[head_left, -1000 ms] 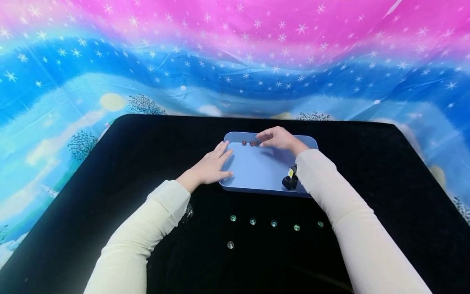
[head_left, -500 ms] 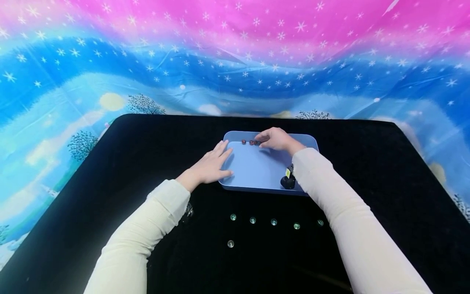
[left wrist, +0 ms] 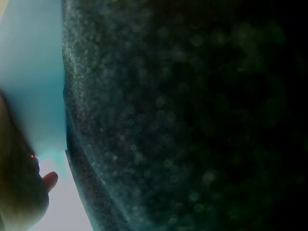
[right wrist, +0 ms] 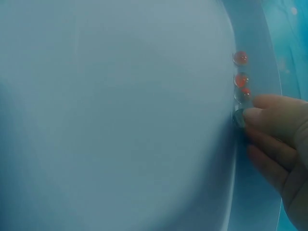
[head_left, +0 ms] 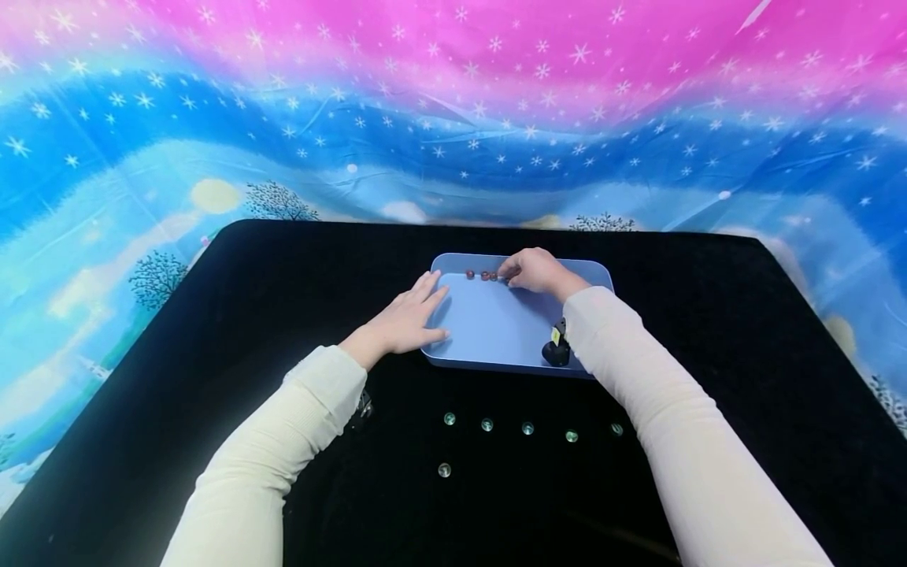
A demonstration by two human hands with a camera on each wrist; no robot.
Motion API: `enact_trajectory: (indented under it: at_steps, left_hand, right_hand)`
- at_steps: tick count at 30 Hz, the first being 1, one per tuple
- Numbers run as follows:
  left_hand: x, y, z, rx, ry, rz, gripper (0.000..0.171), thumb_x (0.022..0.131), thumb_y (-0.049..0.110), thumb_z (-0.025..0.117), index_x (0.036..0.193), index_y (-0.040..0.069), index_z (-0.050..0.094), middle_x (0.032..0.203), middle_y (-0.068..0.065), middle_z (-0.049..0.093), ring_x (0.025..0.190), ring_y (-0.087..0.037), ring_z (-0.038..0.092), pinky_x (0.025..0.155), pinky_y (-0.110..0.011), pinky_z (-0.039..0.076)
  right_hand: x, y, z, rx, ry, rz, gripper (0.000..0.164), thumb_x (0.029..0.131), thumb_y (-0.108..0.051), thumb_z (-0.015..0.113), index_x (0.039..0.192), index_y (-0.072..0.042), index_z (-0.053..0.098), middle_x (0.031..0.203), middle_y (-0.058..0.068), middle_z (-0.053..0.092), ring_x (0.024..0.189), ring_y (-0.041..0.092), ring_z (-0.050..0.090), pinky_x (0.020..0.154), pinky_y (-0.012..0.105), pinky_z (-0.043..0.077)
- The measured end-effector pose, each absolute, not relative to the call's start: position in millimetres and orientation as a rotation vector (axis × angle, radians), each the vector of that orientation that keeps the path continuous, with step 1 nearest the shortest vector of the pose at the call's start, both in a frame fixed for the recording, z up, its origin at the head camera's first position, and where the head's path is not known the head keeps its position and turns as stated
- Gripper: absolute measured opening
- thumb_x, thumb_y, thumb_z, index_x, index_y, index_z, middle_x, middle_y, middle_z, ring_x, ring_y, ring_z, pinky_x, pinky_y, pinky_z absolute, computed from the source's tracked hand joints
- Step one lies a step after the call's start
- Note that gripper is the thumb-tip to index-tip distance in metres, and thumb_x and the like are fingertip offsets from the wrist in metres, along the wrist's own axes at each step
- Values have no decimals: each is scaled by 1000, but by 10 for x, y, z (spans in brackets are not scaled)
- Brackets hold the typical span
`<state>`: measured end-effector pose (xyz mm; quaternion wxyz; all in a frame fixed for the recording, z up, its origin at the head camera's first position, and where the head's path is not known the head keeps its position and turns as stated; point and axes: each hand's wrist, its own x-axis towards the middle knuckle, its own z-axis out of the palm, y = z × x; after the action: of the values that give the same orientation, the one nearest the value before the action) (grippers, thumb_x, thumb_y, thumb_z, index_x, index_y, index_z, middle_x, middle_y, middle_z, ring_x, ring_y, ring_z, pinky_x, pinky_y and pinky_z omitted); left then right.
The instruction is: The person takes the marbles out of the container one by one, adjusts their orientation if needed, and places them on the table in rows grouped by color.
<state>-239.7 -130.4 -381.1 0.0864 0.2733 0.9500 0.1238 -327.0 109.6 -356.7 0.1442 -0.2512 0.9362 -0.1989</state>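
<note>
A shallow blue tray sits on the black cloth. Along its far wall are three red-and-clear marbles, and beside them a greenish clear marble. My right hand reaches over the tray and pinches this greenish marble at its fingertips, low against the wall; the hand covers part of it. My left hand lies with spread fingers over the tray's left rim, thumb near the front corner. In the left wrist view only part of that hand shows, beside the tray's outer wall.
In front of the tray, a row of several green-tinted clear marbles lies on the black cloth. One more clear marble lies nearer. Behind the table hangs a snowflake-patterned backdrop. A black wrist camera hangs under the right sleeve.
My right hand dips to the far wall, then shifts slightly right, its fingers drawing together, and more of the third red marble shows. The left hand stays in place.
</note>
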Motion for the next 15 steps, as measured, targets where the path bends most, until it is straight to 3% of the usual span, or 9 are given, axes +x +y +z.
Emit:
enact_trajectory:
  at_steps: [15]
  left_hand:
    - [-2403, -1315, -3824, 820, 2839, 363, 73, 84, 45, 46, 139, 7, 15, 144, -10, -5, 129, -21, -10, 100, -42, 12]
  right_hand:
    - [-3303, 1148, -3537, -716, 2726, -556, 24, 81, -2, 58, 103, -6, 63, 98, 8, 62, 92, 21, 55, 74, 33, 44]
